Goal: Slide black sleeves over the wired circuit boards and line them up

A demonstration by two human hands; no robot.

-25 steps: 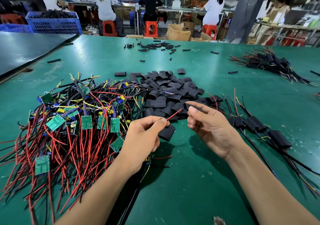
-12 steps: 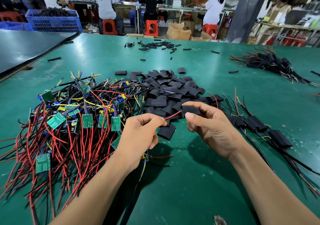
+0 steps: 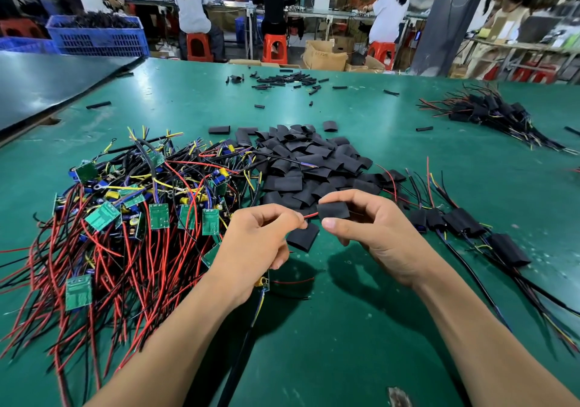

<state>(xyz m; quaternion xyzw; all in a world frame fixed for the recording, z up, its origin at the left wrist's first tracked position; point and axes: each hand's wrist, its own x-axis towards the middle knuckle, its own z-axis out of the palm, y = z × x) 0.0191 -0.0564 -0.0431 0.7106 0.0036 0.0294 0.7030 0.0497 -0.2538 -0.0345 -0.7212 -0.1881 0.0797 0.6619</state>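
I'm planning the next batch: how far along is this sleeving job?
Early on. Done: a short row of sleeved boards lies on the right. In hand: the left hand pinches a red wire while the right hand holds a black sleeve at the wire's tip. Remaining: the big tangle of bare boards on the left and the heap of loose sleeves beyond the hands.

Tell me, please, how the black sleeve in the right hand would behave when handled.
The black sleeve is probably light and soft: the right hand holds it up with fingertips alone. It likely flattens rather than rolls, since those in the pile lie flat. Its mouth may collapse and snag the red wire.
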